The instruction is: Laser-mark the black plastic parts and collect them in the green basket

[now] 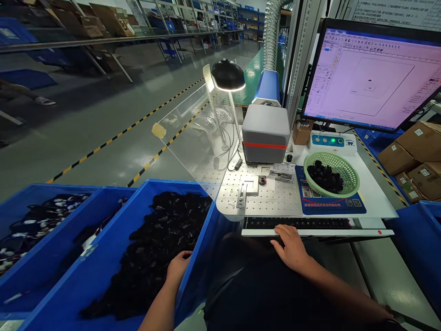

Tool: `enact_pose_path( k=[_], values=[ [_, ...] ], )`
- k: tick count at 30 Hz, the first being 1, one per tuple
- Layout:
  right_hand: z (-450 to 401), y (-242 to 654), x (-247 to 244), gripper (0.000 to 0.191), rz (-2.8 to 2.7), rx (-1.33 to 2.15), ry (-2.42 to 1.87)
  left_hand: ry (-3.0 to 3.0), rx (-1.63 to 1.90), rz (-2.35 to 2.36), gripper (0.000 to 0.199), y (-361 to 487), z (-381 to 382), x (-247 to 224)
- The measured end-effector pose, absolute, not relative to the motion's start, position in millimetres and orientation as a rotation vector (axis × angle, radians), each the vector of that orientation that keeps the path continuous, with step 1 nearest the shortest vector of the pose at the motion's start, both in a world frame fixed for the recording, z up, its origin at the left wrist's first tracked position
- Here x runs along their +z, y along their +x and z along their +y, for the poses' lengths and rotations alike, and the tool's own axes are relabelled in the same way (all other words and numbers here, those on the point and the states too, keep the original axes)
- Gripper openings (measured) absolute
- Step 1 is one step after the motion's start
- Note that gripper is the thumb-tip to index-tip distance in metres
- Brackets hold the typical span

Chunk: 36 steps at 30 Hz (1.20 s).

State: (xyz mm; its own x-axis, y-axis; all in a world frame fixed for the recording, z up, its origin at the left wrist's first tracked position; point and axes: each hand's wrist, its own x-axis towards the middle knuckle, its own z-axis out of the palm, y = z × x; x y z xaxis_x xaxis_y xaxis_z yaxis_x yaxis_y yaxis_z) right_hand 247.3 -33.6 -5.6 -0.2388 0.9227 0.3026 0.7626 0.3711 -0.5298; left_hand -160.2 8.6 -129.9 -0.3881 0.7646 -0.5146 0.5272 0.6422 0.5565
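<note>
My left hand [179, 269] reaches into a blue bin [86, 269] at the pile of small black parts [155, 239]; its fingertips are hidden, so what it holds cannot be made out. On the edge of the keyboard tray [320, 233] rests my right hand [291, 246], fingers spread and nothing held, beside the black keyboard [310, 223]. A small round black part [262, 180] lies by the fixture on the perforated plate [275, 202], below the grey machine head [266, 133]. A green basket [354, 177] of black parts [325, 177] stands on a blue mat [310, 207].
A monitor [372, 78] stands at the right, above a control box [332, 141]. A lamp [227, 74] and a clear sheet [186, 147] are left of the machine. Another blue bin [48, 257] holds cables. Cardboard boxes [420, 147] are stacked far right.
</note>
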Motion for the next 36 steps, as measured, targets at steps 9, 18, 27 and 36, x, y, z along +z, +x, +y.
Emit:
enact_pose_path(
  k=[9,18,27,36],
  values=[
    [-32,248,-1,0.029,-2.032,0.369,-1.426,0.993,0.41,2.087,0.026,-162,7,-139],
    [-25,248,7,0.029,-1.967,0.294,-1.396,0.984,0.4,2.086,0.022,-164,9,-139],
    [2,248,24,0.022,-1.873,0.293,-1.402,1.005,0.383,2.079,0.022,-167,8,-145],
    [94,258,23,0.021,-1.743,0.413,-1.659,1.03,0.435,2.103,0.015,-166,10,-143]
  ],
)
